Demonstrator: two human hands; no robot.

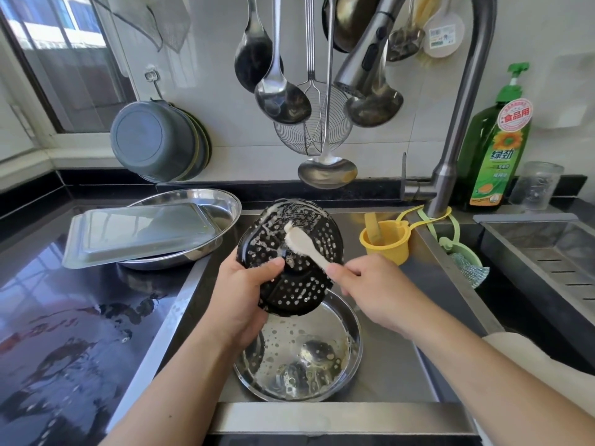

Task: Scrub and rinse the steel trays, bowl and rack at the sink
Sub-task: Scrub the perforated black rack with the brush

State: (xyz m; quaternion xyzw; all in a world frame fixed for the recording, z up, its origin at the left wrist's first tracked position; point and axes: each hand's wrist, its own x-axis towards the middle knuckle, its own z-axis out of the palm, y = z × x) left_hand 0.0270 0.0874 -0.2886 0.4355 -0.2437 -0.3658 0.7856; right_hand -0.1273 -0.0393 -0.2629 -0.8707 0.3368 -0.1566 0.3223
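Left hand (244,284) grips rack (289,255); right hand (370,284) scrubs.

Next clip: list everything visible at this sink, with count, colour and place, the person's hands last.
Perforated rack: 1, dark, soapy, held tilted over the sink.
Scrub brush: 1, pale wooden, on the rack.
Steel bowl: 1, silver, in the sink under the rack.
Rectangular tray: 1, steel, upside down on the round tray.
Round tray: 1, steel, counter left of sink.
Faucet: 1, grey, behind the sink.
Detergent bottle: 1, green, right of faucet.
Yellow cup: 1, at sink edge.
Glass jar: 1, clear, far right.
Grey basins: several, on wall hook.
Ladles and skimmer: several, steel, hanging.
Left hand: grip on rack edge.
Right hand: grip on brush handle.
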